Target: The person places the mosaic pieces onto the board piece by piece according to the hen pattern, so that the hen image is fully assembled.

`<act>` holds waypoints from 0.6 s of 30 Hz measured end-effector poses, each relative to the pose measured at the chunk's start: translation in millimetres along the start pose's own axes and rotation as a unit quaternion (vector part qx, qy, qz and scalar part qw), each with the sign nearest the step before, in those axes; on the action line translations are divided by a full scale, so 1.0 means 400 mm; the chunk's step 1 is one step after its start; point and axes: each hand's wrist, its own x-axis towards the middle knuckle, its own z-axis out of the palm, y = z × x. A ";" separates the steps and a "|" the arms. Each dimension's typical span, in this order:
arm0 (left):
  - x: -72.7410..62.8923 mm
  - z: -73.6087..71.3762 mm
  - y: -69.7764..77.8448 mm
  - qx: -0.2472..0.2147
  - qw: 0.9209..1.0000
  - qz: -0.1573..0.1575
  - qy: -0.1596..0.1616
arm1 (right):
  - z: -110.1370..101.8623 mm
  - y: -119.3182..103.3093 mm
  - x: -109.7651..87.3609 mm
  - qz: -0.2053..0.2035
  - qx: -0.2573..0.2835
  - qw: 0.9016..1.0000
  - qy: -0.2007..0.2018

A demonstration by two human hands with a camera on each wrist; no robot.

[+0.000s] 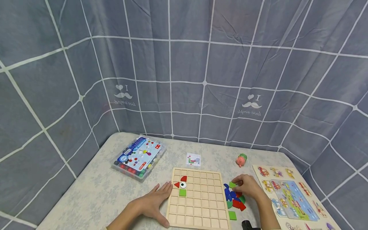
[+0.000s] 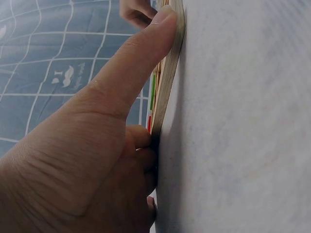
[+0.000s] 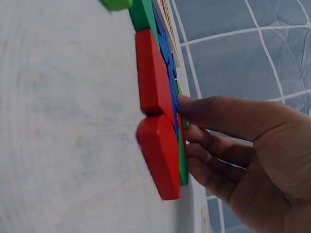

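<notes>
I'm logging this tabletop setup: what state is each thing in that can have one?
Board, mostly unfilled, four pieces in
Loose pieces, mostly clustered, right of the board
Case, closed
Card, flat, picture up
Puzzle, flat
Left hand, fingers spread, against the board
Right hand, fingertips at the cluster, grip unclear
Curtain, hanging
</notes>
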 end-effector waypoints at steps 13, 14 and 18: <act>0.000 0.001 0.000 -0.007 1.000 0.000 0.000 | -0.014 -0.023 -0.012 -0.004 0.025 1.000 0.019; 0.000 0.001 0.000 -0.007 1.000 -0.001 0.000 | -0.015 -0.026 -0.013 -0.007 0.025 0.999 0.021; 0.000 0.002 -0.003 -0.004 1.000 0.002 0.001 | -0.019 -0.044 -0.019 -0.023 0.027 0.999 0.029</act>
